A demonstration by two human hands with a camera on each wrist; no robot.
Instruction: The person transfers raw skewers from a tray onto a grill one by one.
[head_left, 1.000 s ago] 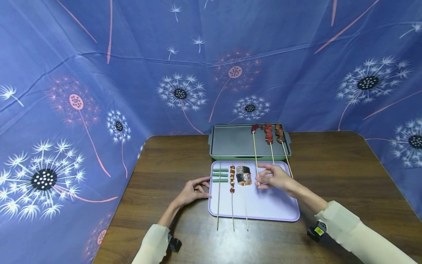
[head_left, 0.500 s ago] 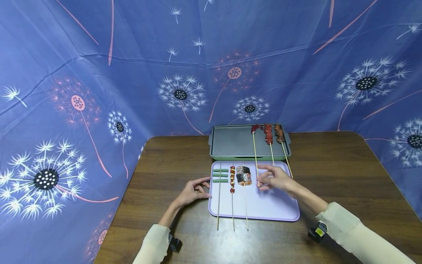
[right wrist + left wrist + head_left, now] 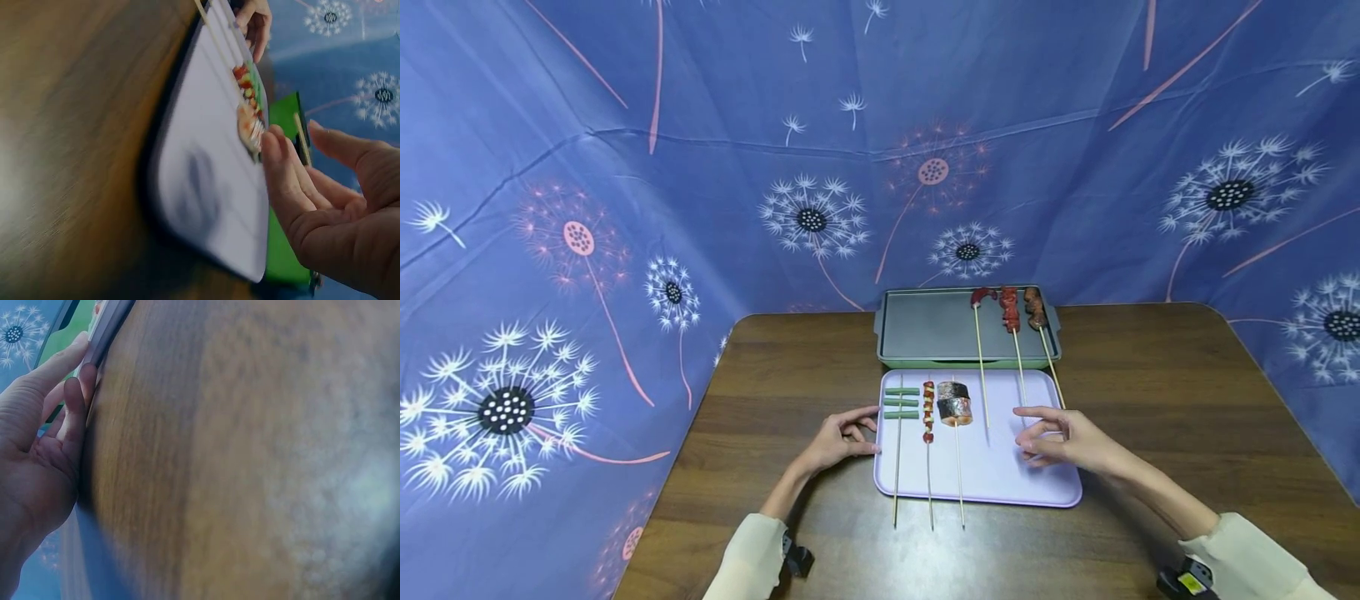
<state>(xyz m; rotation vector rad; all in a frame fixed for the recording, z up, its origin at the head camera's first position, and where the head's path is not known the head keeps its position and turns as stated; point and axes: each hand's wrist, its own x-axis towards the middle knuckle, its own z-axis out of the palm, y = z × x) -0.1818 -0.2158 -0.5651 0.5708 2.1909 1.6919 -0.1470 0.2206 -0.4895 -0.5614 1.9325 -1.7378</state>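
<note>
Both hands are seen over a dark wooden bench (image 3: 760, 367), one at each side of a lilac tray (image 3: 1000, 475). The left hand (image 3: 838, 437) rests on the bench with relaxed fingers touching the tray's left edge, and nothing is held in it. The right hand (image 3: 1063, 437) hovers over the tray's right part with fingers loosely spread and lightly curved, and nothing is held in it either.

Compared with a second ago, the right hand has been drawn back from the middle of the tray toward its right front corner, away from the wooden stick it was beside. The left hand has stayed where it was.

On the tray's left part three skewers are laid side by side, their sticks reaching past the tray's front edge: a green bean skewer (image 3: 901, 402) nearest the left edge, a skewer of small red and yellow pieces (image 3: 928, 408) next, then a thick foil-wrapped roll skewer (image 3: 955, 404).

Behind the tray, touching its far edge, a green-rimmed grey griddle pan (image 3: 925, 329) is set. At the pan's right end three red meat skewers (image 3: 1011, 308) are laid, and their sticks reach forward onto the tray.
</note>
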